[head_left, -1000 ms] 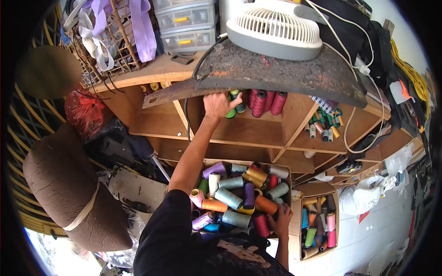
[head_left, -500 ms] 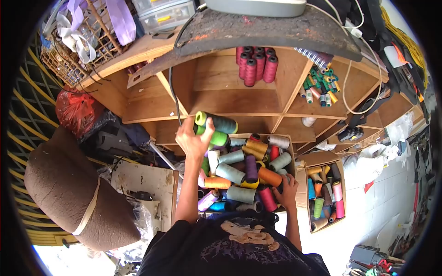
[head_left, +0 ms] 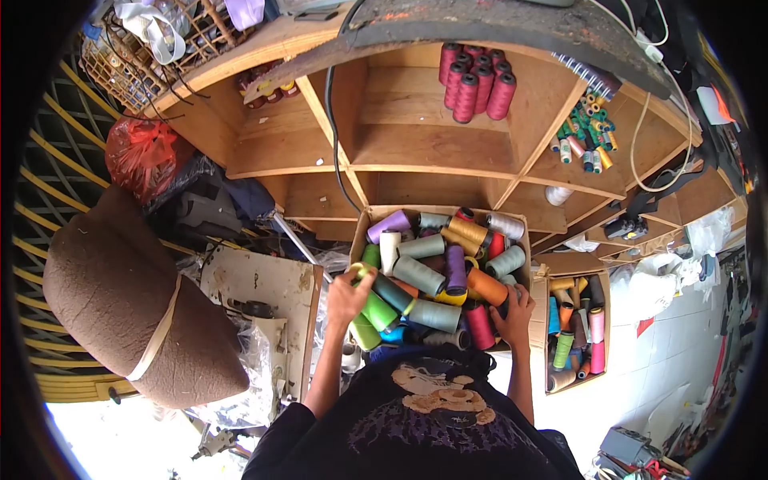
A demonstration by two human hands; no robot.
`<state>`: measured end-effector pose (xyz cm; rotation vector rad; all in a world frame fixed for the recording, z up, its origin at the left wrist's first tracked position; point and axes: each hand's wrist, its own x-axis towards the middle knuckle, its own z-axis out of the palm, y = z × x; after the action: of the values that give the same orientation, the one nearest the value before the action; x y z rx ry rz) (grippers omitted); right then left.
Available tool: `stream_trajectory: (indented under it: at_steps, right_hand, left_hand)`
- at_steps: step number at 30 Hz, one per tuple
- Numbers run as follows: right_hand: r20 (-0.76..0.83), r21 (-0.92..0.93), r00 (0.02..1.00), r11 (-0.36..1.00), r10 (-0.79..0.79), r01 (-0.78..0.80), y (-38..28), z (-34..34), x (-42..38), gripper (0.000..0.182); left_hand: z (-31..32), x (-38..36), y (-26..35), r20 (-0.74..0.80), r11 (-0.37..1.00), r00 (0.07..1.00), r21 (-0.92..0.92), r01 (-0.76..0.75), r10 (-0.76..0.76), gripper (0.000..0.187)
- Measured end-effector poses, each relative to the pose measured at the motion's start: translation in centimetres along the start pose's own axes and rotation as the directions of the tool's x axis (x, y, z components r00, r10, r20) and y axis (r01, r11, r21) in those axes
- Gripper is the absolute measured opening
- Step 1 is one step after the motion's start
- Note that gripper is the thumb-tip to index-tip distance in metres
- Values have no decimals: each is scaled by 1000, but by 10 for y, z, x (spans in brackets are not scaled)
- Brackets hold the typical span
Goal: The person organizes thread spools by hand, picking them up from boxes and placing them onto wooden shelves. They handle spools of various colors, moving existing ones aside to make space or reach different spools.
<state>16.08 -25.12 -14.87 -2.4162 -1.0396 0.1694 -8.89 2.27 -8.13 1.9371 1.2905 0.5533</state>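
Spools (head_left: 420,274) fill a carton (head_left: 359,238) before wooden shelves (head_left: 432,150), near white tiles (head_left: 632,352).

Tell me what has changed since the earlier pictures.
The left hand brought a dark green thread spool and a bright green thread spool down from the wooden shelf to the brown cardboard box and still holds them. The right hand stayed at the box's right side; the magenta thread spools remain shelved.
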Motion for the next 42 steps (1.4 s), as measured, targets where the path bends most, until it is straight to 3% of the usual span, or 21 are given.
stream_trajectory:
  at_steps: [2,4,5,8,11,14,17,18,20,23,26,30,34,35,36,38,41,42]
  right_hand:
    - [-1,-4,1000,1000,-10,10,0,1,0,70]
    - [-6,-14,1000,1000,-17,17,2,2,0,70]
    - [-3,-24,1000,999,-29,29,2,2,0,70]
    - [21,-16,1000,1000,13,-13,-1,-1,0,68]
    - [11,-39,1000,999,-19,19,3,2,1,72]
    - [74,-17,995,998,61,-60,-2,-3,0,72]
    - [148,-223,971,963,188,-153,-19,-15,0,70]
    - [116,-217,981,968,154,-126,-25,-19,-2,69]
    - [46,-204,996,977,73,-62,-40,-28,3,66]
    - [63,21,994,996,-90,88,-74,-46,7,58]
    - [186,231,963,961,-195,150,-101,-48,6,50]
    - [383,501,856,857,-348,124,-129,-37,6,46]
    - [334,377,781,834,-528,402,-154,-9,1,52]
    - [318,357,742,800,-590,483,-153,1,2,62]
    - [371,285,714,805,-594,521,-153,7,2,64]
    - [479,140,658,790,-581,597,-160,12,4,69]
    - [445,116,658,768,-608,630,-158,22,4,74]
    - [451,108,655,765,-607,635,-157,21,4,74]
  left_hand:
    - [6,-16,2,243,991,966,-79,111,-89,44]
    - [25,-24,0,135,973,970,88,-214,201,46]
    - [28,-23,3,229,994,969,42,-104,92,46]
    - [31,-18,10,291,990,948,11,-137,128,41]
    - [30,-15,-1,203,912,889,-115,-395,410,38]
    - [30,-14,-3,210,875,849,-97,-475,484,35]
    - [32,-7,-3,201,792,781,37,-609,591,43]
    - [31,-7,-4,199,759,757,85,-646,622,46]
    - [33,-10,-13,156,811,805,44,-584,572,48]
    - [27,-11,-23,93,852,847,-54,-520,523,43]
    - [22,-21,-34,24,904,918,-184,-386,397,42]
    - [23,-44,-50,-177,942,930,-45,-334,321,43]
    - [34,-84,-73,-161,992,979,35,-122,127,64]
    - [33,-94,-77,-113,995,989,51,-87,93,72]
    - [31,-102,-81,-80,992,992,86,-95,102,72]
    - [20,-106,-90,57,987,995,-141,-72,81,71]
    - [1,-88,-84,-7,982,995,-157,-100,100,74]
    - [-9,-77,-71,8,979,999,-199,-35,37,79]
